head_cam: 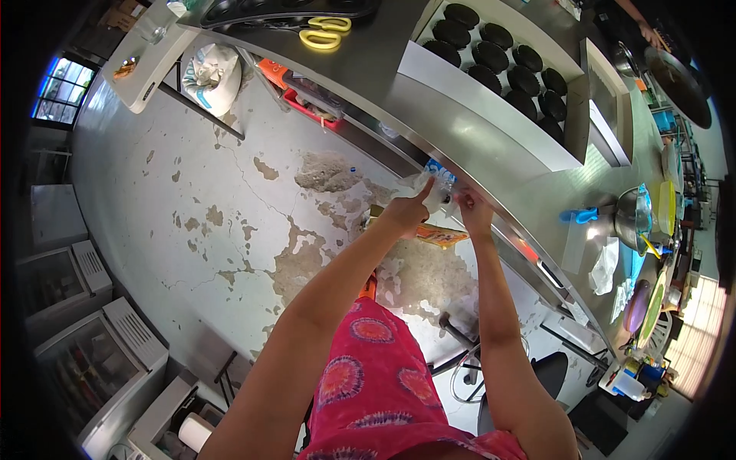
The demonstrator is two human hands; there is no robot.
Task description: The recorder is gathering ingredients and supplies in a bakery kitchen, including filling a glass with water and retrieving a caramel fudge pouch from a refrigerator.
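Just below the steel table's front edge, my left hand (409, 211) has its index finger stretched out along a clear plastic bag (424, 185) with a blue printed part (440, 170); its other fingers are curled on it. Close by on the right, my right hand (474, 210) pinches the plastic between thumb and fingers. An orange and yellow printed packet (441, 234) shows under my hands; whether it is held or lies lower down, I cannot tell. What the bag contains is hidden.
The steel table (489, 146) carries a white box (489, 123) of dark cupcake-shaped items, yellow-handled scissors (322, 33), a muffin tin (276, 12), a blue-handled spatula (581, 215) and a metal bowl (628, 218). Another person's hand (650, 35) is near a pan (678, 86). Behind me stands a black chair (549, 374).
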